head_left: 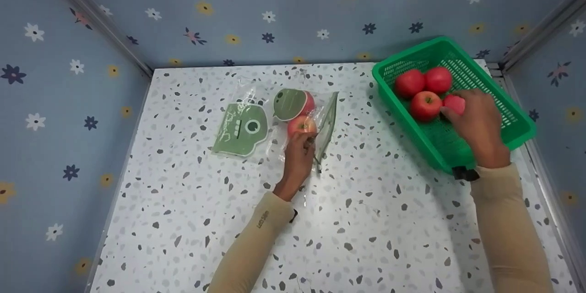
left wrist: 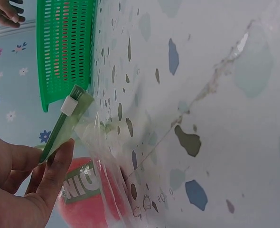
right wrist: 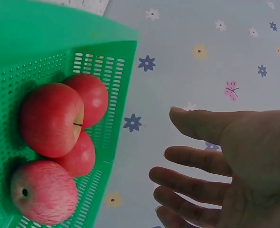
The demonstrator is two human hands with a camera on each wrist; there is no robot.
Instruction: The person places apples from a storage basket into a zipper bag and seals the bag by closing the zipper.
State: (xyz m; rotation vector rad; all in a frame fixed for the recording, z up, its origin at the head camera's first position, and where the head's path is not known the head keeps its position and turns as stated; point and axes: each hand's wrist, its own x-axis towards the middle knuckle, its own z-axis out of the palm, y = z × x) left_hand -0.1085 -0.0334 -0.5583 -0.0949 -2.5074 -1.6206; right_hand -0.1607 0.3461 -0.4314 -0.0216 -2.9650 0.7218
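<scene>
My left hand point(head_left: 297, 160) pinches the green zip edge point(left wrist: 59, 128) of a clear plastic slider bag point(head_left: 326, 130) between thumb and fingers. A white slider point(left wrist: 69, 106) sits on that edge, beyond the fingertips. Two red apples show at this bag, one point(head_left: 301, 125) just ahead of the left hand and another partly behind the bag's green printed patch point(head_left: 290, 104). Over the green basket point(head_left: 403, 121), my right hand point(head_left: 481, 119) has thumb and fingers spread, holding nothing. Several red apples lie inside; the closest apple point(head_left: 454, 104) is partly hidden by the right hand.
A flat clear bag with a green one-eyed face point(head_left: 242, 129) lies on the speckled white table point(head_left: 357, 238), left of the slider bag. Flower-patterned walls point(head_left: 293, 23) enclose the back and sides. The basket stands at the back right, by the side wall.
</scene>
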